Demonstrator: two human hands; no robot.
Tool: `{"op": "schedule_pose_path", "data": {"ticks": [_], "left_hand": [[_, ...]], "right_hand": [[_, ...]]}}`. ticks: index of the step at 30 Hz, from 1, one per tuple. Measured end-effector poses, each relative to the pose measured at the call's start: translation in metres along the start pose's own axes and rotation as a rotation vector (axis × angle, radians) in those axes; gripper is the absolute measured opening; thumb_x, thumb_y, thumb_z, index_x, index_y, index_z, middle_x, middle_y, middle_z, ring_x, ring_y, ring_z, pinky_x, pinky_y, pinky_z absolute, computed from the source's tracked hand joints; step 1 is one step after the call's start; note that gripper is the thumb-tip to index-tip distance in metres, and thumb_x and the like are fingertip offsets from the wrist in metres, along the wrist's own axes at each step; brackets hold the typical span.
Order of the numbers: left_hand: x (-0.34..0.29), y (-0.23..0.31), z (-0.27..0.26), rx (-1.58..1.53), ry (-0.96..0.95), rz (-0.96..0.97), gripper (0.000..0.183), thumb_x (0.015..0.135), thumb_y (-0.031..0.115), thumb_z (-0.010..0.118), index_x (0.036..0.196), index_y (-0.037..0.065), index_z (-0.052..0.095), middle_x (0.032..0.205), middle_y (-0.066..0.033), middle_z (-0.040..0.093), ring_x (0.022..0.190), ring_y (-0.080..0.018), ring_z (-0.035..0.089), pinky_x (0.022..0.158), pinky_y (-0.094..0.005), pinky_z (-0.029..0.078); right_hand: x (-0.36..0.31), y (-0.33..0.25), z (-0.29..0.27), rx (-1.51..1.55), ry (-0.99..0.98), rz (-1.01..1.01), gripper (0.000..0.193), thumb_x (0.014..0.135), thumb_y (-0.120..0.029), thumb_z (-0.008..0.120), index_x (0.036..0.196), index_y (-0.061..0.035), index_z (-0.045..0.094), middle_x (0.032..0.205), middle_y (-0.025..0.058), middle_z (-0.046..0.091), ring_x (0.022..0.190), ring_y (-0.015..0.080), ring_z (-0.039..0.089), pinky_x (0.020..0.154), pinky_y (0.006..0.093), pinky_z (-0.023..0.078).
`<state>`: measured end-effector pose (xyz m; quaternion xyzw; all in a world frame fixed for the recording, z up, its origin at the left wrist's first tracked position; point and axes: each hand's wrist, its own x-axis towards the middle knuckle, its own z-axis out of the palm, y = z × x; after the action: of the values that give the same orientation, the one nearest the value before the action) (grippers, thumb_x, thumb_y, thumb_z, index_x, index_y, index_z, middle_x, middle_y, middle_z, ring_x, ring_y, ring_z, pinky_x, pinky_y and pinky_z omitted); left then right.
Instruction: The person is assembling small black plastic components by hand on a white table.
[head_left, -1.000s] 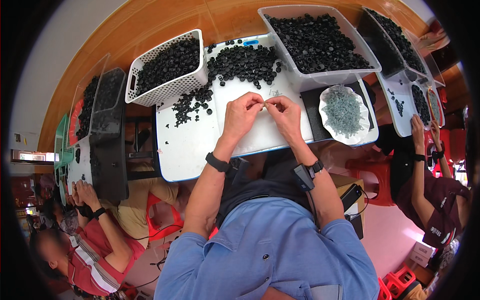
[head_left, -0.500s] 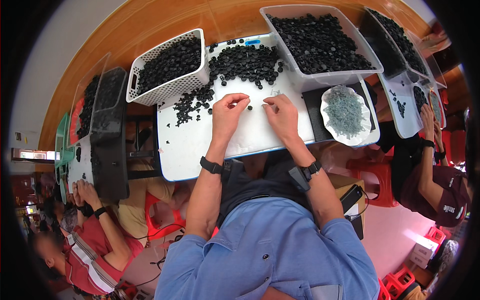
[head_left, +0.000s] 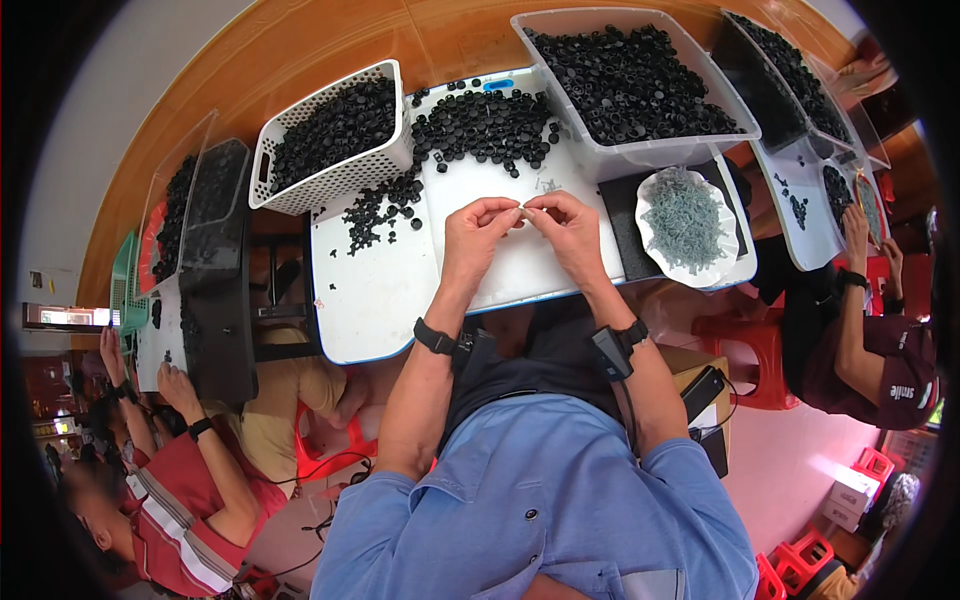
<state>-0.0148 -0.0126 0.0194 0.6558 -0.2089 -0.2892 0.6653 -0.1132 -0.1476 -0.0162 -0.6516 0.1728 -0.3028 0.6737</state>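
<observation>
My left hand (head_left: 474, 238) and my right hand (head_left: 570, 238) meet over the white tabletop (head_left: 372, 310). Thumb and forefinger of each are pinched, their tips touching or nearly so. Whatever sits between the fingertips is too small and too covered to make out. Just beyond the hands, a few thin pale pins (head_left: 547, 185) lie on the white surface. Farther back is a spread of round black caps (head_left: 480, 128). Smaller black parts (head_left: 372, 218) are scattered to the left of my left hand.
A white perforated basket (head_left: 340, 182) of black parts stands back left, a clear plastic bin (head_left: 680, 152) of black caps back right. On a black mat (head_left: 628, 232) sits a white scalloped dish (head_left: 712, 272) heaped with grey-green pins. Co-workers sit at tables on both sides.
My hands have come together from apart, the right moving left and the left moving slightly right. The small dark round piece seen between them before is now mostly hidden by my fingers.
</observation>
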Motion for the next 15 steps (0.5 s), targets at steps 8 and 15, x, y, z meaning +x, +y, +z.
{"op": "schedule_pose_path", "data": {"ticks": [8, 15], "left_hand": [[0.005, -0.012, -0.028, 0.846, 0.18, 0.361, 0.039, 0.078, 0.015, 0.085, 0.115, 0.007, 0.074, 0.108, -0.011, 0.067, 0.104, -0.0269, 0.061, 0.09, -0.0375, 0.051], [0.007, -0.015, -0.02, 0.795, 0.117, 0.36, 0.028, 0.082, 0.014, 0.081, 0.106, 0.005, 0.074, 0.102, -0.0107, 0.073, 0.094, -0.0253, 0.067, 0.082, -0.0373, 0.054]], "right_hand": [[0.001, 0.001, 0.002, -0.025, 0.077, -0.012, 0.006, 0.088, -0.006, 0.076, 0.091, -0.0016, 0.075, 0.081, -0.0023, 0.066, 0.064, 0.0026, 0.051, 0.058, 0.0205, 0.04], [0.0, -0.005, 0.008, -0.232, 0.027, -0.108, 0.007, 0.084, -0.006, 0.076, 0.088, -0.0018, 0.074, 0.083, 0.0039, 0.069, 0.061, 0.0067, 0.054, 0.055, 0.024, 0.043]]}}
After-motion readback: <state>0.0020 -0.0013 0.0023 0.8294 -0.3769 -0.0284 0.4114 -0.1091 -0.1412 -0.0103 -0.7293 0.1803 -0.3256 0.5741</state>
